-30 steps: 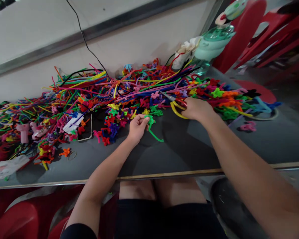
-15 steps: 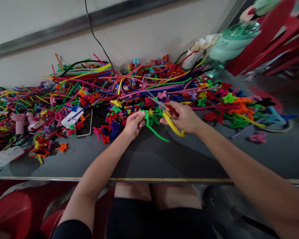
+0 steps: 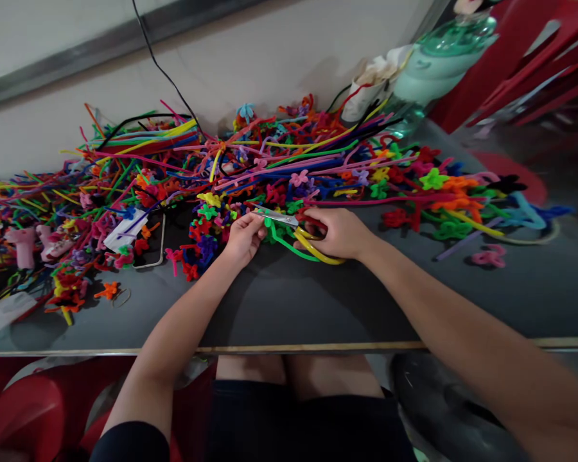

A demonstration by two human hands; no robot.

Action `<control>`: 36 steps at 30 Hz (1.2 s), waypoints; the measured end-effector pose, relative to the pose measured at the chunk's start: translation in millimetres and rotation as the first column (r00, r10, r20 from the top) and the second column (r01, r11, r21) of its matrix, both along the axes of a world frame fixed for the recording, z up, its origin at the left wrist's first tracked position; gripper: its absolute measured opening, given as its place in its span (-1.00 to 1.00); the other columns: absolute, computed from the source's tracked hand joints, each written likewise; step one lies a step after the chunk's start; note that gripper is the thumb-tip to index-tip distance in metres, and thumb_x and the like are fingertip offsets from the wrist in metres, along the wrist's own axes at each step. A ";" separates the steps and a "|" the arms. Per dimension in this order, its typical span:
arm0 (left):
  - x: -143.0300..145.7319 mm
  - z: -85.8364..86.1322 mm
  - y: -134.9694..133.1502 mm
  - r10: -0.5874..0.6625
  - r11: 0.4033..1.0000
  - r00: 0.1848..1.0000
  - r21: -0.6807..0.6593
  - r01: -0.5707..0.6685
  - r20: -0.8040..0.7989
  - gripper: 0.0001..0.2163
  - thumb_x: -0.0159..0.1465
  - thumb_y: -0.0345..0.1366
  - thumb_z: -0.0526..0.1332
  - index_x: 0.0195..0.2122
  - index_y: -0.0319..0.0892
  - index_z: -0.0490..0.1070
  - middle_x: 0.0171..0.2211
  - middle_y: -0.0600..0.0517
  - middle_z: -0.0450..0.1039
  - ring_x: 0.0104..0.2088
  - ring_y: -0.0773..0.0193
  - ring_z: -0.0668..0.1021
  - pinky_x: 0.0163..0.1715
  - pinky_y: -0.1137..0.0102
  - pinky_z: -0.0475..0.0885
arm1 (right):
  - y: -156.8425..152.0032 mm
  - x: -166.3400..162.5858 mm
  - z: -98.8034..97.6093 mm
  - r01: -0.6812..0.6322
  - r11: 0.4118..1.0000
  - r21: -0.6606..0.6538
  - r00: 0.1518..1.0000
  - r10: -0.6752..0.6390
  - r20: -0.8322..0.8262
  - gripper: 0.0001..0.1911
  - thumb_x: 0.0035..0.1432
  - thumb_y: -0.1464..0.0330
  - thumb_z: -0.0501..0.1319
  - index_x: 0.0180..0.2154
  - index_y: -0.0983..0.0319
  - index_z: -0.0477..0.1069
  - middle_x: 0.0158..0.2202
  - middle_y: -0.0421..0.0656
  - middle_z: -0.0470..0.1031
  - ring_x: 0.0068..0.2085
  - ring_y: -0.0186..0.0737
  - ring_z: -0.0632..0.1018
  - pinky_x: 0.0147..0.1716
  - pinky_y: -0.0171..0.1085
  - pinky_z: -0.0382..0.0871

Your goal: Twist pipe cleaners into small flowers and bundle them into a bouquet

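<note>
My left hand (image 3: 246, 237) pinches a bright green pipe cleaner (image 3: 289, 246) between thumb and fingers, and its loose tail curves down to the right. My right hand (image 3: 334, 232) is closed around the handles of a pair of scissors (image 3: 283, 218) with red and yellow grips. The blades point left and lie close to my left fingertips, over the green pipe cleaner. Whether the blades touch it I cannot tell. Behind my hands lie small twisted pipe-cleaner flowers, a yellow one (image 3: 209, 199) among them.
A long heap of coloured pipe cleaners (image 3: 173, 160) runs along the wall. A phone (image 3: 153, 247) lies left of my hands, an orange flower (image 3: 108, 290) nearer the front edge. A paper cup (image 3: 363, 99) and a green bottle (image 3: 426, 70) stand back right, near red chairs (image 3: 525, 58).
The scissors have swung down and left, so their blades now lie beside my left fingertips. The whole view has shifted slightly, with things appearing further left.
</note>
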State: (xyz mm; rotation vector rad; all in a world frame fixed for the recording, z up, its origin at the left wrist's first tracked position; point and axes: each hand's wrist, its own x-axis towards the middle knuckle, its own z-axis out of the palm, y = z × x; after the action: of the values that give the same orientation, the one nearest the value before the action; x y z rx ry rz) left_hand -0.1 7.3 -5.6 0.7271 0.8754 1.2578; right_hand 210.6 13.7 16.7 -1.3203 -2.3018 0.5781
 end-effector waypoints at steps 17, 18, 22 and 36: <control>1.7 10.7 -5.2 0.027 0.999 0.999 -0.046 -0.025 0.047 -0.75 0.07 -0.33 0.42 -0.59 -0.25 0.36 -0.72 0.24 0.11 -0.71 0.59 0.20 -0.64 0.60 0.16 | -1.6 -0.8 -8.7 0.106 0.951 0.292 0.994 -0.093 -0.058 -0.50 -0.01 -0.09 0.15 -0.49 0.22 0.49 -0.63 -0.17 0.43 -0.59 -0.29 0.38 -0.54 -0.31 0.12; 1.6 11.0 -5.2 0.027 0.999 0.998 -0.046 -0.024 0.061 -0.77 0.08 -0.34 0.41 -0.57 -0.26 0.37 -0.72 0.24 0.13 -0.71 0.60 0.20 -0.65 0.61 0.16 | -2.5 -0.7 -7.1 0.134 0.948 0.290 0.989 -0.112 -0.093 -0.50 0.00 -0.09 0.15 -0.50 0.22 0.47 -0.63 -0.17 0.43 -0.59 -0.30 0.38 -0.55 -0.32 0.13; 0.9 10.8 -4.4 0.024 0.999 0.995 -0.039 -0.020 0.094 -0.83 0.10 -0.40 0.38 -0.54 -0.26 0.41 -0.68 0.22 0.21 -0.71 0.61 0.22 -0.66 0.62 0.16 | -3.2 -0.4 1.4 0.323 0.918 0.231 0.944 -0.295 -0.148 -0.55 0.00 -0.05 0.19 -0.42 0.21 0.48 -0.60 -0.16 0.44 -0.55 -0.24 0.43 -0.53 -0.31 0.20; 0.0 7.2 -1.4 0.032 0.998 0.998 0.043 -0.034 0.050 -0.84 0.05 -0.34 0.43 -0.40 -0.22 0.48 -0.59 0.19 0.29 -0.63 0.58 0.30 -0.61 0.59 0.21 | 29.9 34.6 -6.0 0.713 0.632 0.304 0.696 -0.687 -0.206 -0.53 0.01 0.21 0.25 -0.08 0.32 0.30 0.00 0.28 0.34 0.05 0.26 0.39 -0.06 0.14 0.30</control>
State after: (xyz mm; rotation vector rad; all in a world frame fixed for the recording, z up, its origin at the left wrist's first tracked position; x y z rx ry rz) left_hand -0.1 5.9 1.6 0.7162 0.8247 1.3228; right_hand 245.2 43.6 10.7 -1.7912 -1.5113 -0.0749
